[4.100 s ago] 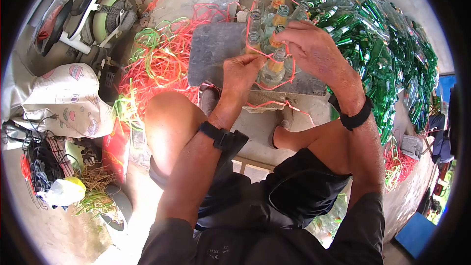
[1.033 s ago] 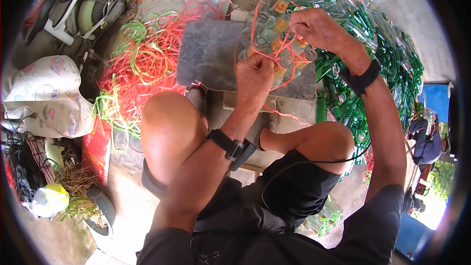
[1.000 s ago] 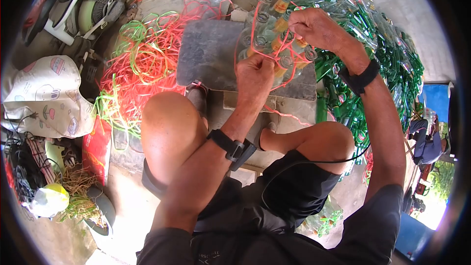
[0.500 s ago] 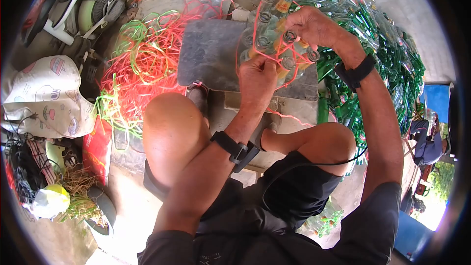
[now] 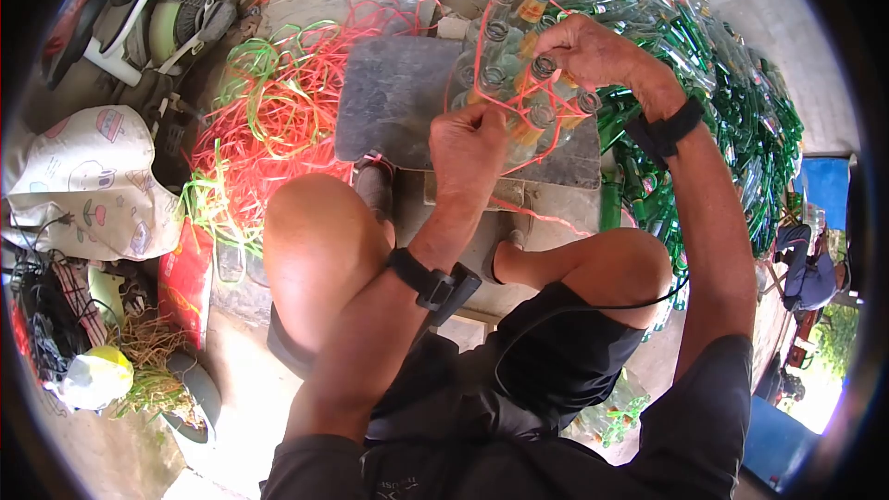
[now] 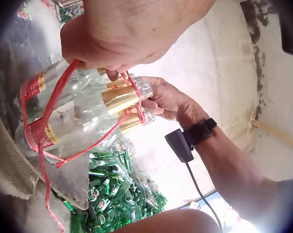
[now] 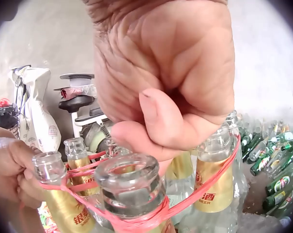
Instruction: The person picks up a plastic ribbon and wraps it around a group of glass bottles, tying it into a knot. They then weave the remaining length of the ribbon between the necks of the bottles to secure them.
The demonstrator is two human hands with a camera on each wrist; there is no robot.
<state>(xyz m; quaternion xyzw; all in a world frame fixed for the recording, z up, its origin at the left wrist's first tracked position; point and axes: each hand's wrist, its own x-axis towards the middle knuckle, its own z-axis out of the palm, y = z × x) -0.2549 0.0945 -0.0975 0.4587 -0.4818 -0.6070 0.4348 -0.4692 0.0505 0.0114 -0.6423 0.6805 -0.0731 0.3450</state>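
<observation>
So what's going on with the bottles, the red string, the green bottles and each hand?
Clear glass bottles: upright, uncapped, bunched on the stone slab.
Red string: wrapped round the bottle necks.
Left hand: pinches the string beside the bunch.
Right hand: curled, gripping string over the bottle tops.
Green bottles: lying in a heap.
Loose string pile: tangled on the ground.

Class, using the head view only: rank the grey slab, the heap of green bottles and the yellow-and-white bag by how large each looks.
1. Heap of green bottles, largest.
2. Grey slab, partly covered by hands and bottles.
3. Yellow-and-white bag, smallest.
Fisheye distortion makes the edges unreliable.
</observation>
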